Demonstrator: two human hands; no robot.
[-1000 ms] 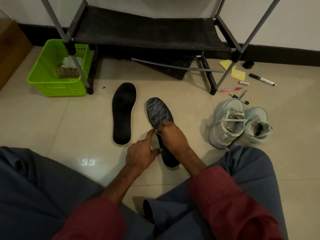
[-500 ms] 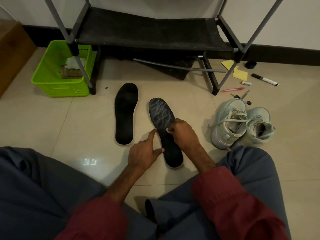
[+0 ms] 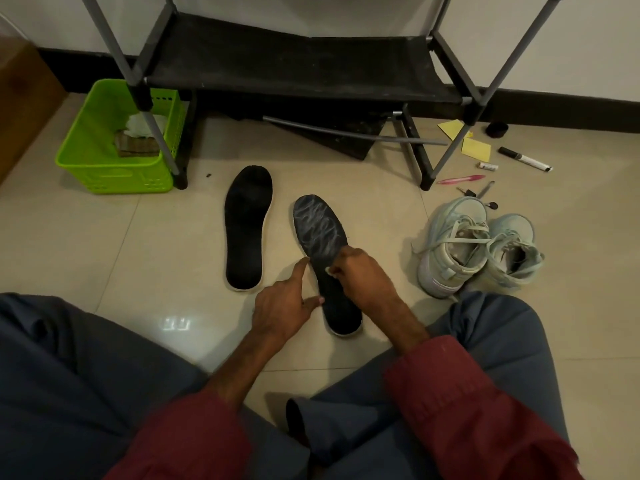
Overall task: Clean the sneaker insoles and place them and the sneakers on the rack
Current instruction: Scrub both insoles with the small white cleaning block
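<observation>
Half rubbed at a guess, one streaky insole under right hand pinching a white bit, left hand straight-fingered at its edge; plain insole, sneakers, rack not yet done.

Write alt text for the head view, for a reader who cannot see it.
A seated person's right hand holds a small white piece against a dark insole streaked white at the toe; the left hand touches its edge. A second black insole lies beside it, pale sneakers to the right, a black rack behind.
</observation>
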